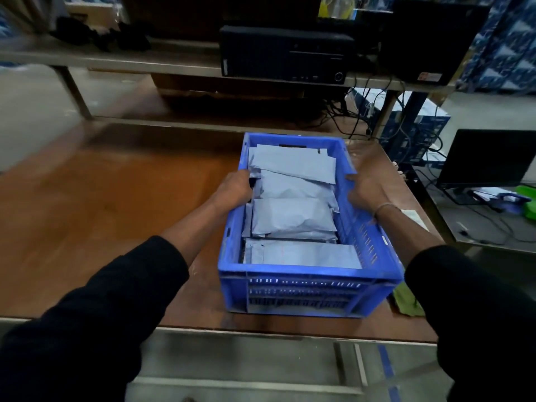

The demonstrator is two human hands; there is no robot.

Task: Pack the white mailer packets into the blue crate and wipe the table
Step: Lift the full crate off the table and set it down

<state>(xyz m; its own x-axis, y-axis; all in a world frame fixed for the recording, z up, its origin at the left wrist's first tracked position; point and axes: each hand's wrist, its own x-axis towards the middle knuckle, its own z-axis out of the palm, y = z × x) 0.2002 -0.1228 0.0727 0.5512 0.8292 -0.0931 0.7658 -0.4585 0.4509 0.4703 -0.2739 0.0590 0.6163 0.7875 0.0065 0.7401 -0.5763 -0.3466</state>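
The left hand (235, 188) and right hand (366, 195) grip the 2 long sides of the blue slotted plastic crate (307, 288), white mailer packets (293, 217) inside. Packing looks finished; next, wiping the brown wooden table (116, 198) beside the crate needs the green cloth (406, 303).

The left hand's (235, 189) fingers curl over the crate's (304, 291) left wall and are hidden inside it; the right hand's (366, 195) fingers are hidden behind the right wall. The lower packets (293, 217) are covered by those on top, so their number cannot be told. A green cloth (406, 303) is mostly hidden behind the crate and right sleeve (475, 309). A paper (414, 217) on the tabletop (116, 213) is partly covered by the right forearm. The monitor (490, 158) is cut off by the right edge. Dark things on the far shelf (101, 60) are too blurred to name.
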